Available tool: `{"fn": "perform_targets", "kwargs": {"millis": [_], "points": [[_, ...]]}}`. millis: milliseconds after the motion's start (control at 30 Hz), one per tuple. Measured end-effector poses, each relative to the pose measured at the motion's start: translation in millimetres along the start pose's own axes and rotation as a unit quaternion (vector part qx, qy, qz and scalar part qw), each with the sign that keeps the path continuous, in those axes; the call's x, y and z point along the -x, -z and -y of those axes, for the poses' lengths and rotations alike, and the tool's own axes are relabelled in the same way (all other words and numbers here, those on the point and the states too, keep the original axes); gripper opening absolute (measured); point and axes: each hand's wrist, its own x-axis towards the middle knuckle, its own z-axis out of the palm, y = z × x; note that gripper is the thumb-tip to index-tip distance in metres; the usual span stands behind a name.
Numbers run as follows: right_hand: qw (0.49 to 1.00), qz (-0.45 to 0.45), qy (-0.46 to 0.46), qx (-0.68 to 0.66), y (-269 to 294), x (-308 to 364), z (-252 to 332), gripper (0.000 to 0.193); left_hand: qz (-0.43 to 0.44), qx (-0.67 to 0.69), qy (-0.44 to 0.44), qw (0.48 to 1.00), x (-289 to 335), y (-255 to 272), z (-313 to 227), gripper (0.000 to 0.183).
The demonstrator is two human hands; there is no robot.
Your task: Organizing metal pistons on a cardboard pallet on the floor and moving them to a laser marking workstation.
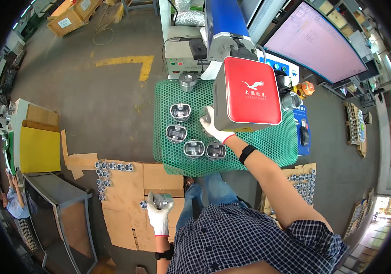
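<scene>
My left hand (158,215), in a white glove, is closed around a metal piston (163,199) held low over the cardboard. My right hand (213,127), also gloved, reaches over the green mesh mat (268,144) beside the red-topped machine head (252,91). Its fingers are curled on a grey metal piece that looks like another piston (206,116), mostly hidden by the hand. Left of that hand, several pistons lie open side up: a piston (180,112), a second piston (176,133), a third piston (194,148) and one more piston (215,150).
Another piston (187,82) stands at the mat's back edge. Rows of pistons (113,166) lie on cardboard (122,214) on the floor at left; more pistons (303,185) are at right. A monitor (316,41) stands back right. A metal-framed cart (63,214) and a person (17,205) are at far left.
</scene>
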Motion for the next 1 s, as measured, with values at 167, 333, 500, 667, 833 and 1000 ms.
{"fn": "perform_targets", "kwargs": {"millis": [167,333,500,667,833,1000], "points": [[0.994,-0.050,-0.046,0.091,-0.2,3.8,8.1,0.052,-0.040,-0.311,-0.180,0.933,6.2,-21.7,-39.1,0.101],[0.968,0.081,-0.195,0.137,56.3,30.8,86.6,0.063,-0.033,-0.324,-0.252,0.911,22.4,-48.6,-121.9,0.102],[0.982,-0.079,0.045,0.167,66.4,92.4,88.4,0.060,-0.004,-0.352,-0.306,0.885,26.7,-61.9,-142.8,0.099],[0.995,-0.018,-0.037,0.095,63.1,152.5,94.4,0.057,0.108,-0.327,-0.164,0.925,14.6,-86.2,-108.6,0.097],[0.995,0.089,-0.003,0.031,56.2,209.0,113.9,0.055,0.333,0.075,0.117,0.933,4.3,-115.9,-28.0,0.077],[0.990,0.125,-0.008,0.064,42.6,208.9,97.2,0.040,0.429,0.100,0.247,0.863,7.2,-130.0,-29.6,0.055]]}}
